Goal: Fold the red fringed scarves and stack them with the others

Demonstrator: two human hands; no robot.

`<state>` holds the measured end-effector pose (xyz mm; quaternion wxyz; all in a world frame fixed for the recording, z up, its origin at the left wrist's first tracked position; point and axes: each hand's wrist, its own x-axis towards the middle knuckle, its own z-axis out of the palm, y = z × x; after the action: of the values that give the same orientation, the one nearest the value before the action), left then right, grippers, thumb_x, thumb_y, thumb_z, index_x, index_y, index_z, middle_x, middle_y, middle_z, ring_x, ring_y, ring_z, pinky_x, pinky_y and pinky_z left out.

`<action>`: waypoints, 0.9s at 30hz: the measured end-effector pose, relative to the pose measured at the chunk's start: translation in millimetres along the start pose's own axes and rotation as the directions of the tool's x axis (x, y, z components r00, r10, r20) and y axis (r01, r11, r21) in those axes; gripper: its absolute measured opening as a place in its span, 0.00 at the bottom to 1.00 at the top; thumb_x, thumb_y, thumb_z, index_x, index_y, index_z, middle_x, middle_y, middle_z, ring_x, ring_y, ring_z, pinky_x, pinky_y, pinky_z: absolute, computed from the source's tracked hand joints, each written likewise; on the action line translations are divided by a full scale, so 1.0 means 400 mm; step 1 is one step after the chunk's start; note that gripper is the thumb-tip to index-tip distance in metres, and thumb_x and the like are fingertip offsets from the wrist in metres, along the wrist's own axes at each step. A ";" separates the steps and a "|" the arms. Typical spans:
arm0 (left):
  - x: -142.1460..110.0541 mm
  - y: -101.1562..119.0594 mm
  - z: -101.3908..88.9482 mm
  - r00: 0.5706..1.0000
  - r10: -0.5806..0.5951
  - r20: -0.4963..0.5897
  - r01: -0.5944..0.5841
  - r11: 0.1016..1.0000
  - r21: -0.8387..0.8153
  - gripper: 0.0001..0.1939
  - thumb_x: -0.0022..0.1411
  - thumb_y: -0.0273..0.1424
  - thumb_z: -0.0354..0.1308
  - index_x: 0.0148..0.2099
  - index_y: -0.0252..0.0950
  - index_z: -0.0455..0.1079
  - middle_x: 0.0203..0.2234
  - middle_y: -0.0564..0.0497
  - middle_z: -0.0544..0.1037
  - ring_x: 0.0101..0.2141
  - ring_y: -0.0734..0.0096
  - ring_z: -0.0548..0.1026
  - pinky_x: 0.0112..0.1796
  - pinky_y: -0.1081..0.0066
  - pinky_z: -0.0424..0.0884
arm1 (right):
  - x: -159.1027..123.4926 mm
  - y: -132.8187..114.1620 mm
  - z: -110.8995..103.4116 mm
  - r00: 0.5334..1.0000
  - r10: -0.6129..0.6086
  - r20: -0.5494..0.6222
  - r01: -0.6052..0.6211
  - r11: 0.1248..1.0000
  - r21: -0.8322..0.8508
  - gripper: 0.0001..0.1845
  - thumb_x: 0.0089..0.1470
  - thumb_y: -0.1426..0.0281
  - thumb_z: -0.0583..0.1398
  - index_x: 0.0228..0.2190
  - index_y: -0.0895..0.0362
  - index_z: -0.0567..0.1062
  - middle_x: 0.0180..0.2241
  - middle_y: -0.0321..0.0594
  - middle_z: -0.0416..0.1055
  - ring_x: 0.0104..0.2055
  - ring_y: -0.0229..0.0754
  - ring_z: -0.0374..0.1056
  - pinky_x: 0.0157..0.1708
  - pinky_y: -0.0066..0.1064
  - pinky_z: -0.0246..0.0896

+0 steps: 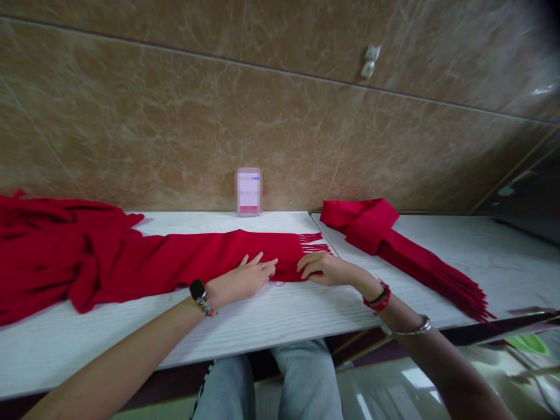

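Observation:
A long red scarf lies stretched across the white table, with fringe at its right end and its left part bunched up. My left hand rests palm down on it near the front edge, fingers spread. At the fringed end, my right hand has its fingers bent, with the fingertips closed on the scarf's near corner. The exact grip of the right thumb is partly hidden. To the right lies a second red scarf, folded over at the top, with fringe hanging toward the table's front edge.
A phone with a blurred screen leans against the brown marbled wall. The white tabletop has a seam right of the fringe. A small white fitting is on the wall. A dark object stands far right.

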<state>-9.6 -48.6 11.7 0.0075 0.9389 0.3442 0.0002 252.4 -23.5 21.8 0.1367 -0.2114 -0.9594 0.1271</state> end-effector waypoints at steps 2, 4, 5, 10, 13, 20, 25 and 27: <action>-0.001 0.003 -0.001 0.998 -0.040 0.054 0.042 0.999 -0.019 0.17 0.65 0.23 0.38 0.53 0.37 0.59 0.61 0.42 0.50 0.60 0.46 0.47 0.49 0.42 0.54 | -0.004 0.004 0.001 0.999 0.026 0.022 -0.026 1.000 -0.001 0.14 0.47 0.80 0.54 0.32 0.56 0.77 0.42 0.43 0.73 0.47 0.41 0.67 0.48 0.35 0.62; 0.000 0.008 -0.004 0.995 -0.056 0.080 0.059 0.997 -0.039 0.17 0.66 0.24 0.36 0.54 0.35 0.58 0.62 0.41 0.48 0.60 0.45 0.45 0.50 0.41 0.52 | -0.010 0.011 -0.002 0.998 0.053 0.025 -0.053 0.999 0.000 0.13 0.50 0.79 0.54 0.33 0.57 0.77 0.43 0.45 0.72 0.50 0.43 0.65 0.49 0.37 0.61; 0.002 0.010 -0.006 0.995 -0.060 0.084 0.064 0.997 -0.050 0.17 0.67 0.26 0.36 0.55 0.35 0.58 0.62 0.41 0.47 0.60 0.46 0.43 0.50 0.41 0.51 | -0.013 0.014 -0.005 0.998 0.063 0.019 -0.063 0.998 0.002 0.12 0.50 0.78 0.55 0.33 0.57 0.77 0.44 0.45 0.72 0.51 0.43 0.64 0.49 0.38 0.61; 0.007 0.017 -0.010 0.995 -0.072 0.074 0.081 0.990 -0.115 0.23 0.66 0.41 0.39 0.61 0.42 0.51 0.63 0.44 0.44 0.60 0.43 0.40 0.52 0.40 0.43 | -0.011 0.028 -0.016 0.995 0.079 -0.062 -0.076 0.996 0.046 0.11 0.55 0.70 0.54 0.31 0.58 0.77 0.41 0.46 0.73 0.48 0.43 0.66 0.47 0.36 0.63; 0.006 0.015 -0.013 0.993 -0.043 0.111 0.056 0.991 -0.124 0.25 0.65 0.46 0.36 0.62 0.49 0.49 0.63 0.46 0.42 0.60 0.39 0.36 0.52 0.38 0.39 | 0.000 0.035 -0.004 0.971 0.138 -0.196 -0.136 0.990 0.025 0.14 0.57 0.67 0.52 0.38 0.57 0.75 0.44 0.47 0.72 0.49 0.43 0.65 0.49 0.38 0.61; 0.002 0.012 -0.025 0.989 -0.026 0.148 0.049 0.987 -0.154 0.25 0.64 0.48 0.36 0.62 0.53 0.49 0.64 0.46 0.37 0.59 0.37 0.35 0.52 0.39 0.38 | -0.007 0.062 0.041 0.957 0.277 0.080 -0.266 0.955 -0.132 0.27 0.58 0.62 0.51 0.58 0.52 0.54 0.61 0.44 0.47 0.63 0.47 0.43 0.59 0.51 0.35; 0.001 0.015 -0.026 0.990 -0.037 0.139 0.059 0.986 -0.158 0.24 0.64 0.47 0.38 0.61 0.53 0.51 0.63 0.45 0.39 0.59 0.36 0.36 0.51 0.38 0.39 | -0.025 0.074 0.019 0.954 0.292 0.070 -0.284 0.953 -0.110 0.27 0.58 0.61 0.50 0.58 0.52 0.54 0.61 0.44 0.47 0.63 0.46 0.42 0.59 0.48 0.39; -0.001 0.016 -0.024 0.992 -0.035 0.125 0.055 0.985 -0.163 0.24 0.64 0.48 0.39 0.61 0.54 0.51 0.63 0.46 0.40 0.60 0.37 0.36 0.51 0.38 0.40 | -0.011 0.069 0.014 0.962 0.270 -0.031 -0.272 0.956 -0.110 0.24 0.59 0.64 0.49 0.57 0.53 0.58 0.61 0.45 0.49 0.63 0.45 0.42 0.59 0.46 0.41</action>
<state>-5.6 -53.4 21.5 0.1067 0.9252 0.3630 -0.0285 264.7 -2.2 7.4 0.1133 -0.3493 -0.9260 0.0883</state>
